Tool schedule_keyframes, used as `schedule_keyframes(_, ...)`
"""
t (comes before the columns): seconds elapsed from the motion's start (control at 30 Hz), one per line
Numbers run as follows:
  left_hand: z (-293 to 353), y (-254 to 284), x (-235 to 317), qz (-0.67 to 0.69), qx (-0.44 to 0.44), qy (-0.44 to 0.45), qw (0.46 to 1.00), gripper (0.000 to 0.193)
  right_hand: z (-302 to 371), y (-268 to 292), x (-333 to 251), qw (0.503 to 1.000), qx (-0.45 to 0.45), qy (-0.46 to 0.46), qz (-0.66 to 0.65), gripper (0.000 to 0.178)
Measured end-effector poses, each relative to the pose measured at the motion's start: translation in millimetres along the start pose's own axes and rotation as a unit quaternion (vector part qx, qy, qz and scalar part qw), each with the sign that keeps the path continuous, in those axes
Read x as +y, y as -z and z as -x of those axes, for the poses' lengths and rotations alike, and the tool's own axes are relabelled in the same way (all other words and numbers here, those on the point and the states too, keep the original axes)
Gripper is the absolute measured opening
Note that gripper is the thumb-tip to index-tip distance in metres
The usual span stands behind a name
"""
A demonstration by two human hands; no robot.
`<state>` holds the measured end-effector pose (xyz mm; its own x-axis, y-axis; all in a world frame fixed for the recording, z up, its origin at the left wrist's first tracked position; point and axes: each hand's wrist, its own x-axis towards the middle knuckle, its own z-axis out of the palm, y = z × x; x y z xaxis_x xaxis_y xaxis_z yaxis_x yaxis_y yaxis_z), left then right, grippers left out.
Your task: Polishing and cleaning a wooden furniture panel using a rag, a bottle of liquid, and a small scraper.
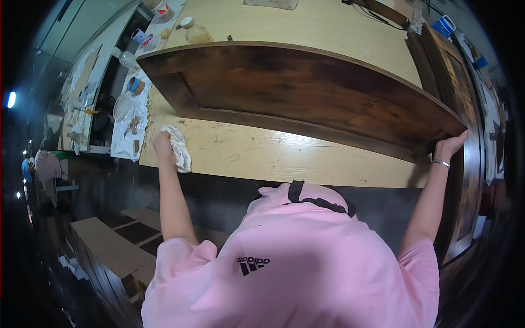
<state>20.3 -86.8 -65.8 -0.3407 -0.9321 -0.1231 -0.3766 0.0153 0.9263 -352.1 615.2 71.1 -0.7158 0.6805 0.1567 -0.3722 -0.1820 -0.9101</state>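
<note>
The brown wooden panel [306, 93] is long and dark, with a raised border round its flat middle. It is tipped up over the pale table [246, 150], with its wide face turned to the person. I can't tell if its low edge touches the table. The right hand [451, 144] is at the panel's right end. It is bent round the corner there and has hold of it, with some of the fingers hidden. A shiny bracelet [441, 163] is on that wrist. The left hand [162, 144] is apart from the panel, near its left end and closer to the person. It is closed up like a fist on a crumpled white cloth [179, 150], and I can't see all of its fingers. The cloth lies at the table's near edge. Past the panel, a clear jar [198, 35] sits on the table. To the left, a small pot with a blue rim [135, 86] and a see-through bottle [127, 59] are on a side covered with plastic. On the right, another wooden panel [464, 104] stands beside the table. The person wears a pink shirt [333, 262].
</note>
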Motion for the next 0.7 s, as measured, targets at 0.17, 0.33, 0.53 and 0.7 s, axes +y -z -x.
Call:
schedule_keyframes(0.17,10.4,-6.5,6.6,0.089,-0.005,-0.011,0.996,0.007,-5.4,-3.0,6.0,0.999,0.017,0.024,0.034,0.054)
schedule_keyframes(0.33,14.3,-27.9,57.7,0.341,0.021,0.073,0.937,0.016,3.0,-7.7,0.8,0.999,0.001,0.011,0.031,0.055)
schedule_keyframes(0.53,45.2,10.5,102.7,0.336,-0.119,0.096,0.929,0.057,8.4,56.9,-14.5,0.990,0.009,-0.132,-0.043,0.051)
schedule_keyframes(0.7,89.5,55.1,134.0,0.331,-0.150,0.077,0.929,0.070,21.2,167.3,-43.7,0.962,-0.160,-0.211,-0.061,0.054)
